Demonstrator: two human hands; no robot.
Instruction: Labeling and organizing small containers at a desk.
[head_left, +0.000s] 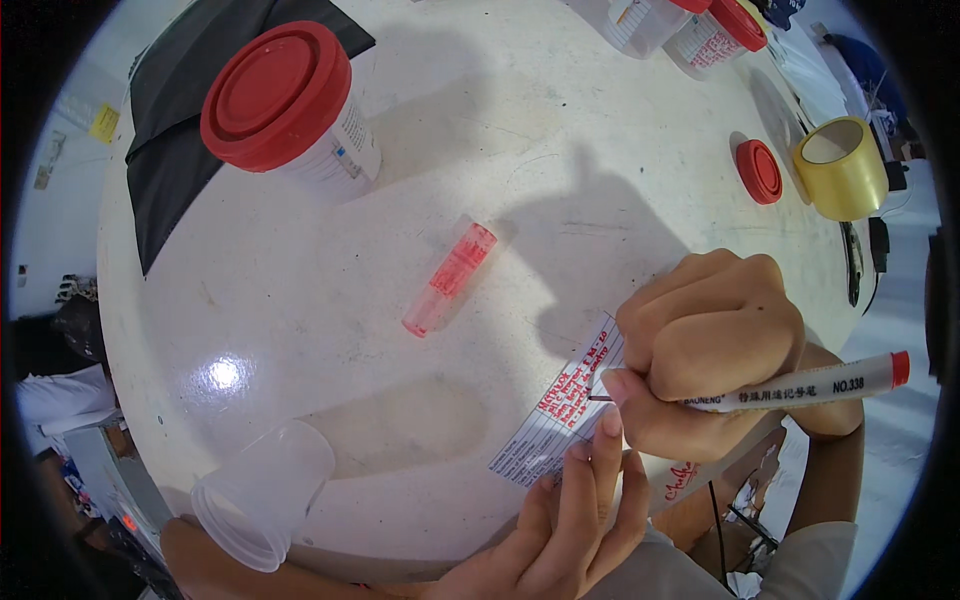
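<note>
My right hand (710,350) is closed round a white marker (830,385) with a red end. The marker's thin dark tip rests on a printed white label (530,452) bearing red handwriting. Flat against the label's near edge, my left hand (570,510) has its fingers stretched out, with the fingertips close to the marker tip. Beyond the label, a small clear tube (450,280) with red on it lies on its side. A clear plastic cup (275,480) without a lid stands at the near left, beside my left forearm.
On the pale round table (380,350), a large red-lidded container (275,95) stands by a black sheet (165,170). At the far right are two more red-lidded containers (635,25), a loose red lid (758,170), a yellowish tape roll (845,185) and a black cutter-like tool (852,262).
</note>
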